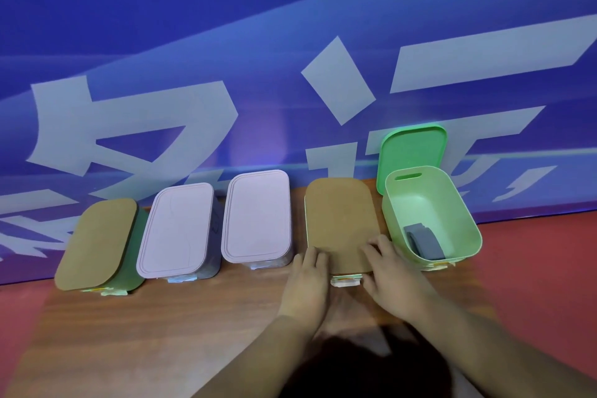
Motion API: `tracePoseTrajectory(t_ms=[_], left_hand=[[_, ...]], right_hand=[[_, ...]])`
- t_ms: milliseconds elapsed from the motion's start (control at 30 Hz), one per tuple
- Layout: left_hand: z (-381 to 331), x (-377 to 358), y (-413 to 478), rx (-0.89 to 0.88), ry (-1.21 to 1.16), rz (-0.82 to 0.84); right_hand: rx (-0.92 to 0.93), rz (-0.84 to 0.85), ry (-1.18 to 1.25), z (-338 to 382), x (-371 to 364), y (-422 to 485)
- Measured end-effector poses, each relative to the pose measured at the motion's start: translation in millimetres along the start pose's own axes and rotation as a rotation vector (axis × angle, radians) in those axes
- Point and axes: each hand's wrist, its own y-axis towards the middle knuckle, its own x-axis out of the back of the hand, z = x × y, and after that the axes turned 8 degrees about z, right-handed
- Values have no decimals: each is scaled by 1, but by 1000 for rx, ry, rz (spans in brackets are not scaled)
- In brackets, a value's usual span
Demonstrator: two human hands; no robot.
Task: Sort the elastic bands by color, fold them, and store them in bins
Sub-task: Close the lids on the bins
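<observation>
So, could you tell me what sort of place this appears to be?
Probably a staged work spot in an event or exhibition hall: a wooden table stands against a huge blue printed banner on a red floor, with storage bins lined up.

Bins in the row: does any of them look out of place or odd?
Only the right green bin stands open; its lid leans on the wall behind it, and a grey band lies inside. The other four are lidded.
</observation>
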Motion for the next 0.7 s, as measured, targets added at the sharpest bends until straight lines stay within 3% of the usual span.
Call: tracePoseTrajectory(t_ms=[233, 367, 600, 700], left_hand=[[7, -11, -6, 18, 13, 29], [12, -8, 2, 16, -140, 47], [17, 11, 42, 183, -306, 265], [17, 14, 55, 204, -271, 314]], right_hand=[[19, -24, 16, -3, -9, 4], [0, 7, 5, 0, -4, 7], [7, 89, -73, 2, 12, 20], [4, 107, -67, -1, 20, 29]])
